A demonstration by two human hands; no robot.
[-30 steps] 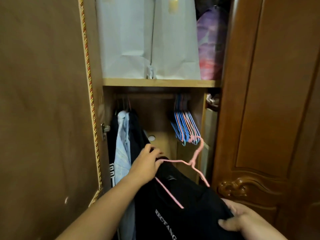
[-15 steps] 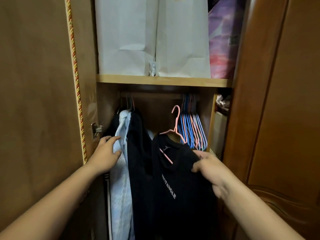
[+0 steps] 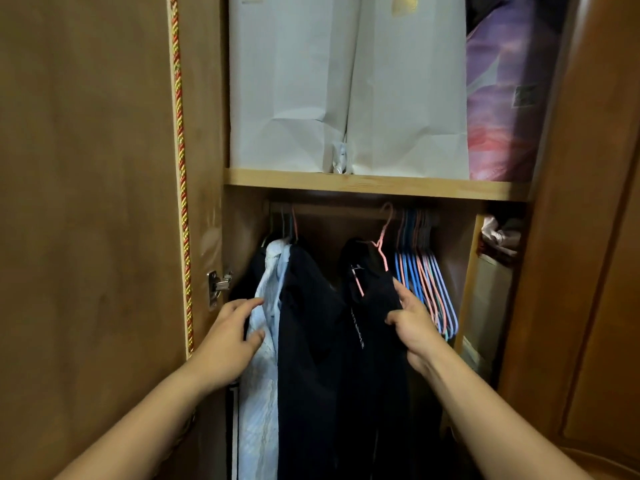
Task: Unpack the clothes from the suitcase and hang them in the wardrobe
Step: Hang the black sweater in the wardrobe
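Note:
A black T-shirt (image 3: 370, 327) with white lettering hangs on a pink hanger (image 3: 383, 237) whose hook is over the wardrobe rail (image 3: 339, 211). My right hand (image 3: 412, 323) pinches the shirt's right shoulder. My left hand (image 3: 230, 337) rests, fingers apart, against a light blue shirt (image 3: 266, 341) hanging at the left. A dark garment (image 3: 304, 323) hangs between the two shirts. The suitcase is out of view.
Several empty blue and pink hangers (image 3: 426, 282) bunch at the rail's right end. Two white paper bags (image 3: 346, 81) and a purple bundle (image 3: 502, 98) fill the shelf (image 3: 374, 185) above. The open door (image 3: 86, 202) stands left, a closed carved door (image 3: 595, 237) right.
The black T-shirt on its pink hanger rose from waist height to the rail, where its hook now sits. My left hand left the hanger and moved onto the light blue shirt.

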